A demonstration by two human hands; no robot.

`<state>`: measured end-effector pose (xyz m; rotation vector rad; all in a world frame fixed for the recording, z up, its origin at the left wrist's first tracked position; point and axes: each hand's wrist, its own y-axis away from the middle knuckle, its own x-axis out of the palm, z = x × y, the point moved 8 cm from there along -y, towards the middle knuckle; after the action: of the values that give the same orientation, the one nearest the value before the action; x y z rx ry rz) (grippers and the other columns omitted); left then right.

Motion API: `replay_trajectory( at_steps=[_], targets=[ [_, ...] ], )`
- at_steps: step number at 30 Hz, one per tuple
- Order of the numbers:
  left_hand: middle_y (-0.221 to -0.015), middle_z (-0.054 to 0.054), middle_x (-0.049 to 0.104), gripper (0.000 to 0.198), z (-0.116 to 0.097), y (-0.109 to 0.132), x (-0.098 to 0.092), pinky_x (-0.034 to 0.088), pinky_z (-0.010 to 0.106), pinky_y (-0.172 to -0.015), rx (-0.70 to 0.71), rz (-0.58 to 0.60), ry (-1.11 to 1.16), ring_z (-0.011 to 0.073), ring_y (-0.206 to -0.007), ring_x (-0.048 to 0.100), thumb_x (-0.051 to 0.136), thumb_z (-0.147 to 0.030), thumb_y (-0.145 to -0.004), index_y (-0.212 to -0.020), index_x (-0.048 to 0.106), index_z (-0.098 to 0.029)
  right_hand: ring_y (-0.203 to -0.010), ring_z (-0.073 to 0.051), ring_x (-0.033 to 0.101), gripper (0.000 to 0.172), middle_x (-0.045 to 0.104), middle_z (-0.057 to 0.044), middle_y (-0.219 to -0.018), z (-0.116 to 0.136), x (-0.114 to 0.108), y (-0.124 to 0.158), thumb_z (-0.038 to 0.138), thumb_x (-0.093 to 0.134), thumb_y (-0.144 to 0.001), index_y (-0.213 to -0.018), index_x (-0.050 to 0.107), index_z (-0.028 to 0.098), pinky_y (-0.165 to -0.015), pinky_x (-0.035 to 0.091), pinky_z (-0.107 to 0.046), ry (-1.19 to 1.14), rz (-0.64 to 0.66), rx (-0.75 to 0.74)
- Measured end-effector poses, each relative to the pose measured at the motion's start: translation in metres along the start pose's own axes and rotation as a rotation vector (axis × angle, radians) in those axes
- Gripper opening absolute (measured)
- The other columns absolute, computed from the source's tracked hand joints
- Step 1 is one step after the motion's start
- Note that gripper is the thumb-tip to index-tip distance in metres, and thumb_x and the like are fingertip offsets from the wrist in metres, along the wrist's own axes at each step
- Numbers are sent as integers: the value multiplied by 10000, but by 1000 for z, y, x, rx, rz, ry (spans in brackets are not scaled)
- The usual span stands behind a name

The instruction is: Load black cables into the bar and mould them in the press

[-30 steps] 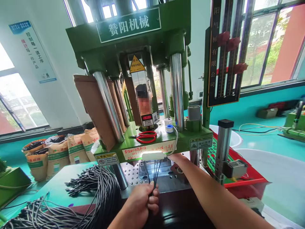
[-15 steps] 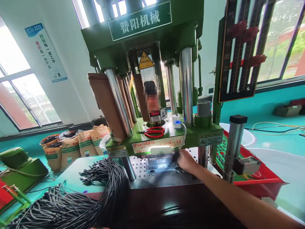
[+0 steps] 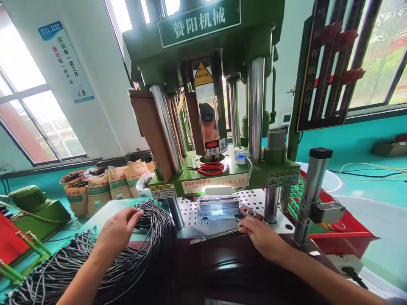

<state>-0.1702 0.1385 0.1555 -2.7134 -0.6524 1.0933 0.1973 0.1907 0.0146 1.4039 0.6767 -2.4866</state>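
Observation:
My left hand (image 3: pixel 116 231) is over the pile of black cables (image 3: pixel 155 224), its thumb and forefinger drawn together at the cable ends. Whatever is between those fingertips is too small to make out. My right hand (image 3: pixel 262 239) grips the right end of a narrow metal strip (image 3: pixel 214 238) at the press table's front edge. Just behind its fingers is a brownish plate with a round metal ring (image 3: pixel 250 213). A metal mold block (image 3: pixel 218 208) rests on the perforated press table (image 3: pixel 190 216), beneath a lit white lamp (image 3: pixel 219 190).
The green press (image 3: pixel 203 34) has thick steel columns (image 3: pixel 256 110). Red-handled pliers (image 3: pixel 210 168) and a blue-and-white tape roll (image 3: pixel 241 159) lie on its ledge. A steel post (image 3: pixel 313 186) stands at right by a red box (image 3: pixel 346 228). Paper sacks (image 3: pixel 101 186) stand at left.
My left hand has come into view over the cables. My right hand has drawn back from the mold toward the table's front edge, with the metal strip now in it.

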Motion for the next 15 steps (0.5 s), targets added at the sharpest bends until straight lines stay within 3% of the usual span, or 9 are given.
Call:
replay_trajectory(
  at_steps=[2,5,7,9,11,13,15],
  targets=[
    [-793,-29,671,78,-31,39,24,399,235,-715,175,161,-65,188,-767,579,666,-329,-763,-780,681,-254,-865,-221,609,191,663,-62,-882,0,6,-2,193,465,-885,-873,656,197,-770,439,-328,40,69,-32],
    [-921,-25,686,141,-67,112,94,431,229,-785,417,742,-93,185,-853,613,605,-286,-819,-910,704,-327,-873,-275,609,135,664,-101,-881,6,10,-10,156,578,-809,-749,698,172,-793,433,-379,116,134,-48],
    [-1003,2,677,256,-70,148,130,448,265,-805,484,993,-150,219,-892,626,626,-198,-778,-983,690,-336,-884,-294,605,132,662,-117,-881,11,5,-11,152,600,-794,-720,707,164,-809,436,-398,146,140,-33],
    [-998,49,673,302,-60,159,155,464,327,-791,523,1036,-268,281,-894,631,657,-158,-717,-983,686,-298,-986,-302,583,145,661,-120,-955,16,-9,0,169,573,-826,-837,717,170,-891,420,-407,149,115,-11],
    [-981,80,669,301,-45,159,170,468,377,-780,540,1013,-372,327,-898,629,667,-160,-692,-974,674,-265,-1083,-278,553,214,651,-105,-1053,18,-27,29,215,515,-878,-1003,688,194,-963,403,-387,132,85,19],
    [-989,88,661,267,-31,156,177,463,399,-784,528,998,-414,343,-917,624,642,-172,-707,-962,654,-252,-1014,-238,609,238,668,-71,-1059,15,-38,71,266,500,-887,-1049,673,246,-903,474,-332,97,109,66],
    [-996,79,653,216,-21,155,179,454,393,-783,491,980,-407,334,-928,621,607,-176,-728,-927,639,-252,-965,-240,655,317,691,-30,-1069,9,-35,115,240,618,-765,-1057,679,349,-824,530,-286,11,211,112]
  ],
)
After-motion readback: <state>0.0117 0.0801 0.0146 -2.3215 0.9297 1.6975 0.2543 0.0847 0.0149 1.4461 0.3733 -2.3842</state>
